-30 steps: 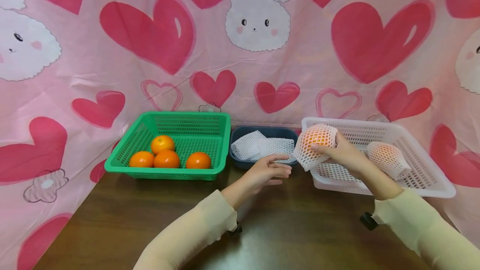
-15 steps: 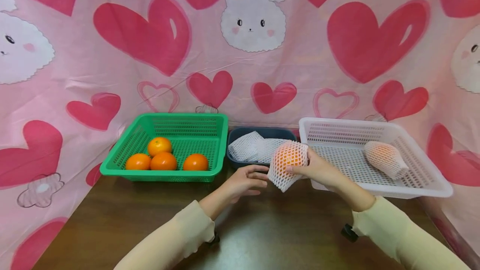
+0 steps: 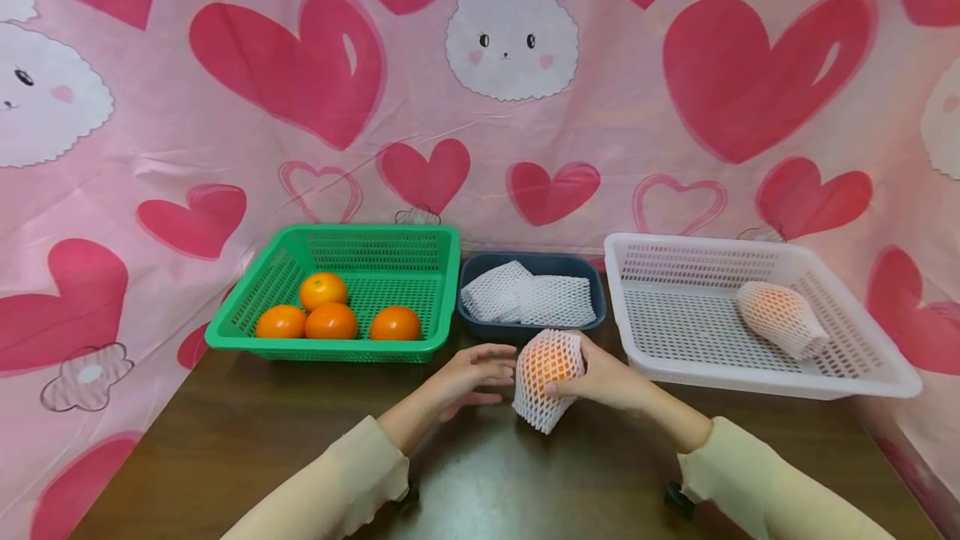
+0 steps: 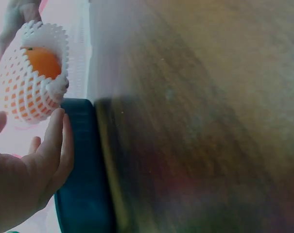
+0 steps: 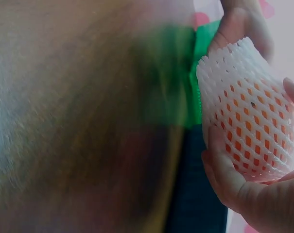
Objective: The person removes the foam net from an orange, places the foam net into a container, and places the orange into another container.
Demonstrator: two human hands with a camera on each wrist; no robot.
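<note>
My right hand point(image 3: 607, 375) grips an orange point(image 3: 553, 363) wrapped in a white foam net sleeve point(image 3: 542, 407), held above the table in front of the dark blue tray. In the right wrist view the fingers curl round the netted orange point(image 5: 256, 131). The sleeve's open end shows bare peel in the left wrist view, on the orange point(image 4: 42, 63). My left hand point(image 3: 468, 377) is just left of the fruit, fingers apart and loosely bent, holding nothing. From the head view, I cannot tell whether its fingertips touch the net.
The green basket point(image 3: 322, 343) at the left holds several bare oranges point(image 3: 395, 323). Foam net sleeves point(image 3: 555, 300) lie in the dark blue tray point(image 3: 528, 332) at the middle back. In the white basket point(image 3: 750, 380) at the right lies another netted orange point(image 3: 780, 317).
My right hand has carried the netted orange left and toward me, from the white basket to the front of the blue tray. My left hand has drawn back left and slightly nearer.
</note>
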